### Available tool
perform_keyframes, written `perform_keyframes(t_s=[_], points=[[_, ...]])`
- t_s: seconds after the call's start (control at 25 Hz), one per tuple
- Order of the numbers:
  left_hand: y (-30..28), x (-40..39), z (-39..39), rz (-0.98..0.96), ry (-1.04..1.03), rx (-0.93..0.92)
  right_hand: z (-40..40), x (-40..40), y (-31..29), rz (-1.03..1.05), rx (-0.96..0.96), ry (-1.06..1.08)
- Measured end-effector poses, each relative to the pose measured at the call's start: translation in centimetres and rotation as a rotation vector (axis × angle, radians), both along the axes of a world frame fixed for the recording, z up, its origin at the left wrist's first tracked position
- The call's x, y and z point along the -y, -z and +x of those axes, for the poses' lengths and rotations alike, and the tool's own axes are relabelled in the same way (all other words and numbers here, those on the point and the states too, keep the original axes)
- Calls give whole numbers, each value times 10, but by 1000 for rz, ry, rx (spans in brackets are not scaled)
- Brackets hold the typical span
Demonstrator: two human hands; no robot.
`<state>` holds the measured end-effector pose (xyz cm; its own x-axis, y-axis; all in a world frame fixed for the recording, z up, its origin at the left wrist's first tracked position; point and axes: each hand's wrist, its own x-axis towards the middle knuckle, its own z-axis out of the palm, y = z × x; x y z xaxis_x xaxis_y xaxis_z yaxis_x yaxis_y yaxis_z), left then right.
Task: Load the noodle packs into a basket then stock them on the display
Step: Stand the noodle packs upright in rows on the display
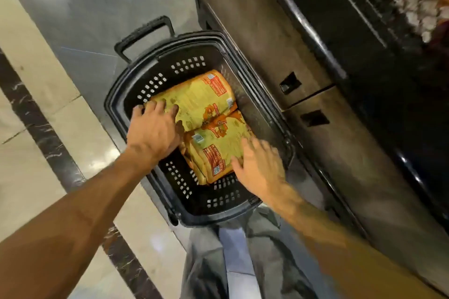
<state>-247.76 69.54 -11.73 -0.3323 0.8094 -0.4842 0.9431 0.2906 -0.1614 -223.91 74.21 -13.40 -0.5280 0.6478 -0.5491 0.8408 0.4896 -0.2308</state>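
Noodle packs are lying in the black basket (116,102) on the floor: a far bundle (194,97) and a near bundle (213,150), end to end and touching, each looking like several packs in one yellow and orange wrapper. The left hand (153,126) is resting on the far bundle's left end with fingers spread wide and nearly straight, thumb out over the basket wall. The right hand (257,165) is reaching over the near bundle's right edge, fingers loosely apart, but it is blurred, so I cannot tell whether they are touching the wrapper or curling under it.

These bundles are probably light and a bit crunchy inside, the film thin, glossy and slippery. Squeezing hard is likely to be crushing the noodle blocks, so I judge the best hold is a flat palm at each short end or under the long sides, lifting one bundle at a time.

The print on the wrappers is too smeared to read. How many layers are sitting under the top bundles is hidden. The dark counter (291,56) on the right is cut off, and the pale lumpy goods (408,2) at top right are too blurred to name
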Motion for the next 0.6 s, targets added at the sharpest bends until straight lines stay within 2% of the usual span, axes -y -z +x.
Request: perform_keyframes(t_s=[0.04, 0.12, 0.2, 0.32, 0.48, 0.52, 0.6], points=[[4, -4, -10, 3, -4, -22, -4, 1, 5, -24, 17, 20], [56, -21, -26, -11, 1, -4, -8, 11, 58, -83, 49, 138], [95, -33, -42, -101, 4, 37, -16, 22, 98, -198, 54, 280], [123, -37, -53, -212, 37, 59, -30, 38, 119, -408, -98, 624], [133, -53, -62, -136, -267, 230, -45, 35, 119, -474, -272, 1216], [134, -61, -66, -113, -345, 278, -44, 33, 122, -543, -341, 1338], [124, -74, -67, -104, -411, 336, -40, 26, 123, -829, -479, 1453]])
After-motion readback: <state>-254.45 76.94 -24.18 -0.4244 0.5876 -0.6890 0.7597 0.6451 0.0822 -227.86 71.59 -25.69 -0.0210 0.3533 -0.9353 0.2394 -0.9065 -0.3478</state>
